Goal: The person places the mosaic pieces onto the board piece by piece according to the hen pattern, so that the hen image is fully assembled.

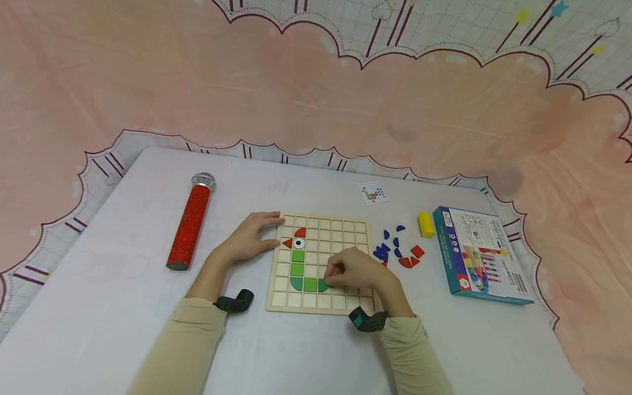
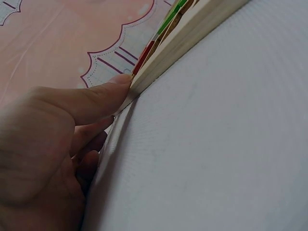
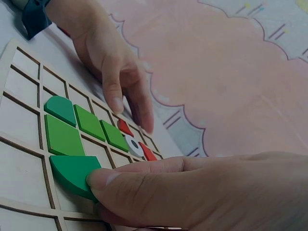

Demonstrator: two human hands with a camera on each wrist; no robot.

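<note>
A wooden grid board [image 1: 345, 230] lies on the white table. It holds green squares [image 1: 298, 262], a green quarter-round [image 1: 295, 283], red pieces [image 1: 300, 233] and a white eye disc [image 1: 298, 243]. My right hand [image 1: 329, 278] pinches a green quarter-round piece [image 1: 323, 285] in the board's lower rows. In the right wrist view its thumb [image 3: 103, 180] lies on that piece [image 3: 70, 171]. My left hand [image 1: 274, 230] rests with straight fingers on the board's left edge. The left wrist view has its thumb [image 2: 113, 86] against the board's side [image 2: 192, 33].
A red glitter microphone [image 1: 190, 225] lies to the left. Right of the board are loose blue [image 1: 390, 247] and red pieces [image 1: 412, 257], a yellow block [image 1: 425, 224], a blue box [image 1: 479, 255] and a small picture card [image 1: 373, 193]. Pink cloth surrounds the table.
</note>
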